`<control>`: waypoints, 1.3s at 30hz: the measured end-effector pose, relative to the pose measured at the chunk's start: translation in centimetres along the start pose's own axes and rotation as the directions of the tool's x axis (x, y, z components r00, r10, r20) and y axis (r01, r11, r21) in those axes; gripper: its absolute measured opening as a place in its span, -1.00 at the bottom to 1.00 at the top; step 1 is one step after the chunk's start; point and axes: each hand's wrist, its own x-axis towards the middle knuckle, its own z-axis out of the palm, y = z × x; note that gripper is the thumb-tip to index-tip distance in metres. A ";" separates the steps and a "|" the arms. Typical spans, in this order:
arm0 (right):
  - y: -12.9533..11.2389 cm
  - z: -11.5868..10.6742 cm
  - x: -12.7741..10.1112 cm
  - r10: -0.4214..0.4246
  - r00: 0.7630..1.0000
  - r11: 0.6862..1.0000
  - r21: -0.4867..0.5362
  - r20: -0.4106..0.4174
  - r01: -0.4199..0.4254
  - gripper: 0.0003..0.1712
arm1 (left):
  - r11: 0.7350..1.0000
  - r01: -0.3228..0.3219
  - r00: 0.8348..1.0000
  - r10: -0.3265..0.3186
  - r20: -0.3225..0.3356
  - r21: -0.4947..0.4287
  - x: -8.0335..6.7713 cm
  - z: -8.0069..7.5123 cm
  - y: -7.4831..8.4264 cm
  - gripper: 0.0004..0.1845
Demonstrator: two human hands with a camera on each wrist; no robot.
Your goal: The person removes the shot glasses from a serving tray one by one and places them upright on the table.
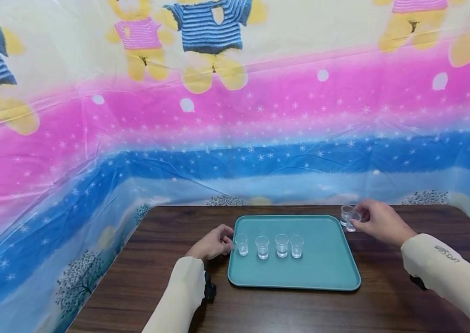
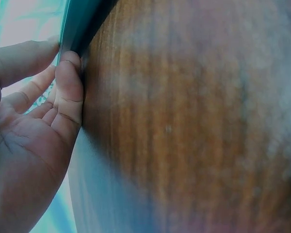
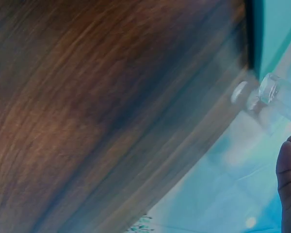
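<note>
Head view is showing a brown wooden table (image 1: 285,314) with a teal tray (image 1: 326,268) lying between the two hands. The left hand (image 1: 214,243) is resting at the tray's left edge with its fingers curled against the rim; the left wrist view is showing the fingertips (image 2: 68,73) pressing on that rim, the palm open toward the camera, but most of the tray is cut off there and the table is blurred. Just to the right of this hand, four small clear glasses (image 1: 269,245) are standing upright in a row on the tray, and it is hard to say whether they are holding liquid. The right hand (image 1: 378,222) is lying beyond the tray's far right corner, its fingers pinching a small clear glass (image 1: 353,221) just above the table. A second glass (image 1: 345,214) is standing just behind the held one, partly hidden by it. The right wrist view is very blurred: only a fingertip (image 3: 290,170) is entering at the lower right edge, and a glass (image 3: 276,94) is appearing as a faint outline above it, so the grip cannot be judged from there. Both sleeves are cream coloured, and a printed plastic sheet (image 1: 235,115) is hanging behind the table.
</note>
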 end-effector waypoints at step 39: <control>-3.8 2.6 1.1 -0.116 0.993 0.992 0.047 0.009 0.116 -0.55 | 1.000 0.017 1.000 -0.018 -0.014 -0.021 0.0 0.1 0.1 -0.60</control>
